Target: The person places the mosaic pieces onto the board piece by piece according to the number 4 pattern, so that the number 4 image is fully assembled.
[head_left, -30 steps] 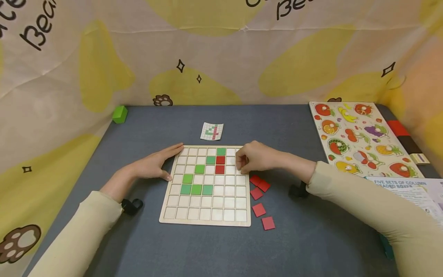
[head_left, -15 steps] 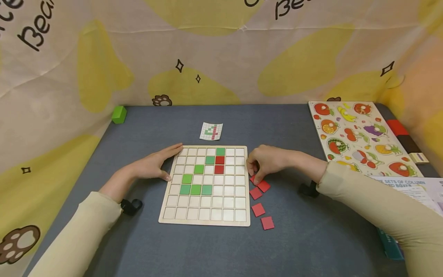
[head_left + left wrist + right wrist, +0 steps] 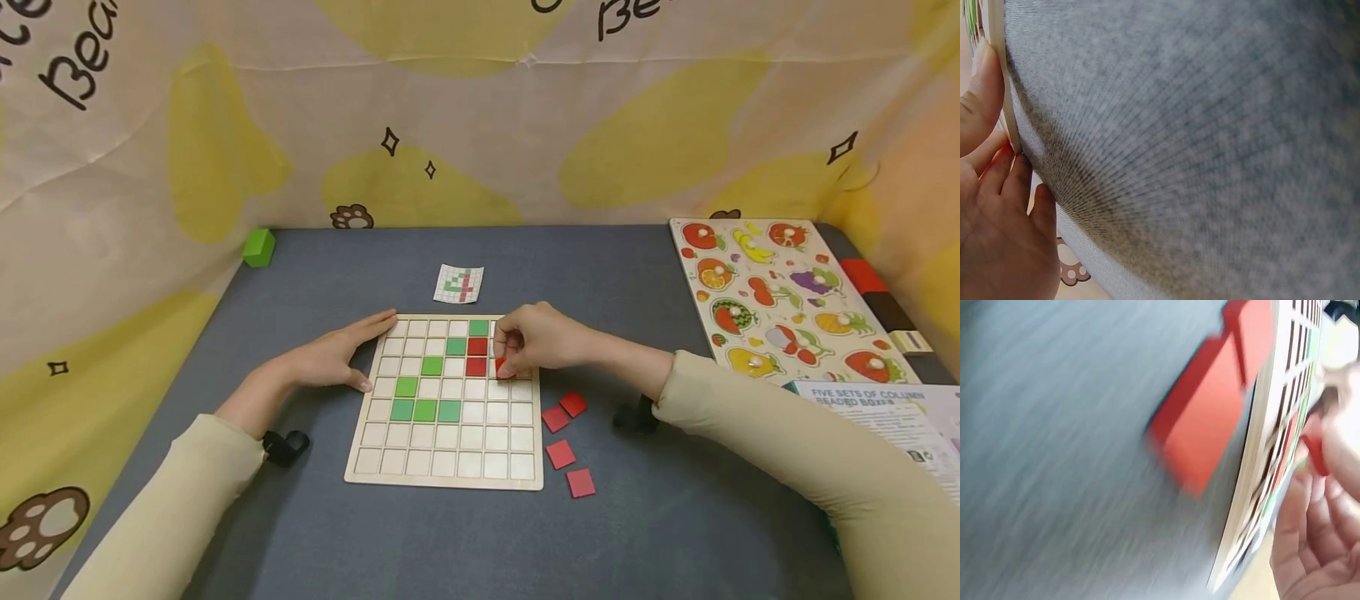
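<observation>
A wooden grid board (image 3: 444,482) lies on the dark table with white cells. Green tiles (image 3: 424,410) form a diagonal and a row on it, and two red tiles (image 3: 476,367) sit one above the other. My left hand (image 3: 330,357) rests against the board's left edge, thumb and straight fingers spread along it; the left wrist view shows the thumb at the rim. Over the right part of the board, my right hand (image 3: 546,337) pinches a red square tile (image 3: 1315,442) between thumb and fingers. Several loose red tiles (image 3: 560,454) lie beside the board's right edge.
Behind the board lies a small pattern card (image 3: 458,284) with a green and red figure 4. A fruit puzzle board (image 3: 780,287) and a printed box (image 3: 847,396) occupy the right side. At the far left corner is a green block (image 3: 259,248).
My right hand moved right to the loose red tiles, picked one up and came back left over the board with it. My left hand stayed at the board's edge.
</observation>
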### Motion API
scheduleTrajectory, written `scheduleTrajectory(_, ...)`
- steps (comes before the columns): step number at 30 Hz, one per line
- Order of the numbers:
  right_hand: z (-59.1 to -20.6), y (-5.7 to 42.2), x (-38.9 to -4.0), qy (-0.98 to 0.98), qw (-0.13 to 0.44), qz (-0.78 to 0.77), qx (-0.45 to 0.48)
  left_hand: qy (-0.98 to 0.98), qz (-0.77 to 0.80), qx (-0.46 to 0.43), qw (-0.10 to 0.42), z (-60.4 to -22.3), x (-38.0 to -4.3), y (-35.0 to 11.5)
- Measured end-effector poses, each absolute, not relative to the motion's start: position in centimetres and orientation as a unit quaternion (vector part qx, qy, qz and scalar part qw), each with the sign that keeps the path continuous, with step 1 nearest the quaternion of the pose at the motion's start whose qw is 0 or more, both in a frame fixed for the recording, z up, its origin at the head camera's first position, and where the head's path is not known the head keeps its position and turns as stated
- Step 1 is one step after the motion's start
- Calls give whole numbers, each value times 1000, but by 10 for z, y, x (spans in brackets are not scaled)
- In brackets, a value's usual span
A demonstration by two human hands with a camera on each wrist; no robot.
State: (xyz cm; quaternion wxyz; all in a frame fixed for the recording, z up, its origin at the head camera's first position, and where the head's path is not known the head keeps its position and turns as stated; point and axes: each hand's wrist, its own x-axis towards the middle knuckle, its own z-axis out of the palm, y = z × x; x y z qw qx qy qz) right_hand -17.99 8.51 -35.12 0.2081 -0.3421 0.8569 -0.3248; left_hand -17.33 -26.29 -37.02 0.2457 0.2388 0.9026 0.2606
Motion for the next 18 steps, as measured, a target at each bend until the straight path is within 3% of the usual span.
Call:
scheduleTrajectory(8, -358, 53, -168, 862, 176, -320, -351, 900, 262, 248, 244, -372, -174, -262)
scheduleTrajectory(18, -360, 46, -161, 872, 128, -268, -390, 902, 260, 242, 246, -372, -175, -264)
